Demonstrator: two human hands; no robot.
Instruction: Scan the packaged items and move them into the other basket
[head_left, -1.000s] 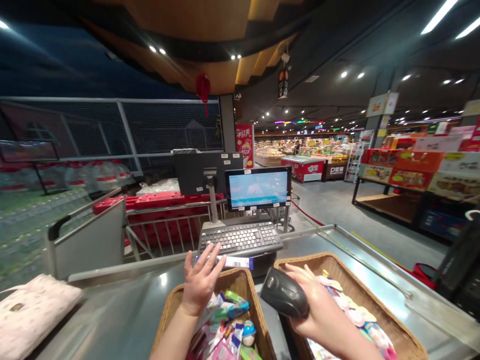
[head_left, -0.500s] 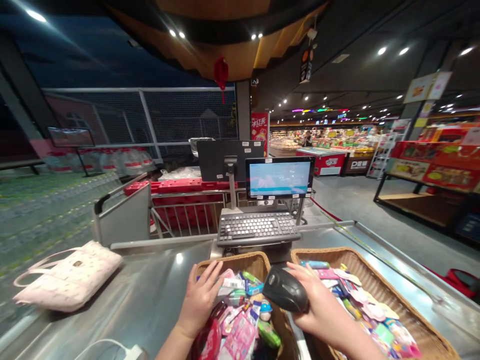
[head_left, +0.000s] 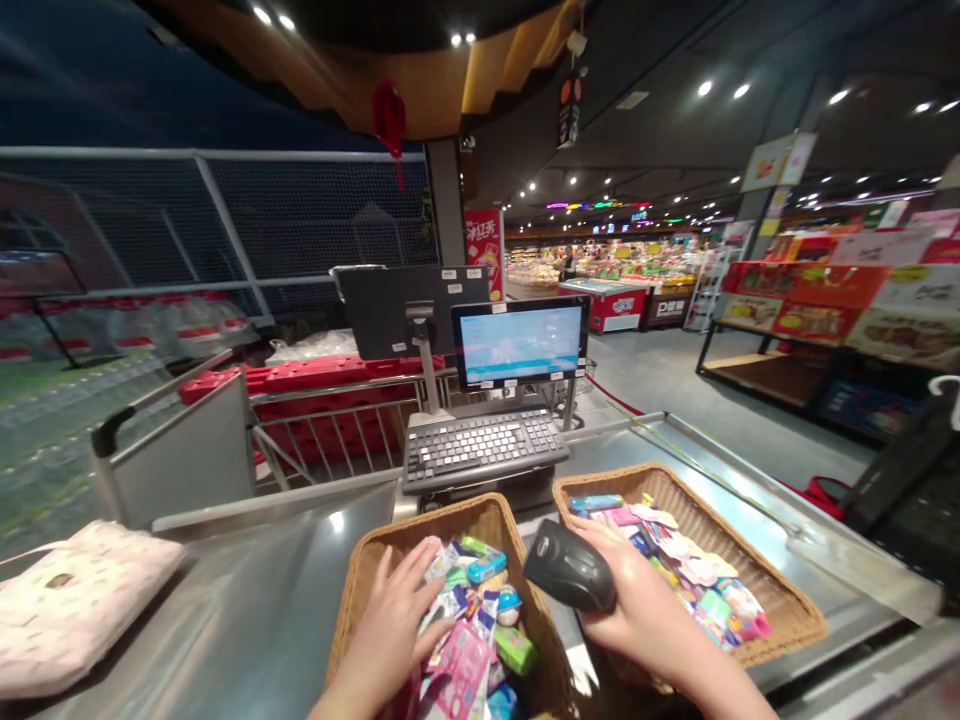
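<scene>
My right hand grips a black handheld barcode scanner, held between two wicker baskets with its head pointing left. Under my left hand are small packaged goods in the left basket. That hand's fingers are stretched out and apart, with the fingertips touching or just above the packets. Among the goods are a pink package, a green packet and a blue-capped item. The right basket holds more colourful packets, partly hidden behind my right hand.
A keyboard and a lit monitor stand beyond the baskets. At left a pale patterned bag lies on the metal counter. Behind the counter is a metal cart; boxed goods are stacked at right.
The view has turned right, so the surroundings sit farther left. My left hand has moved from near the left basket's far rim to lower over its goods. My right hand still holds the scanner.
</scene>
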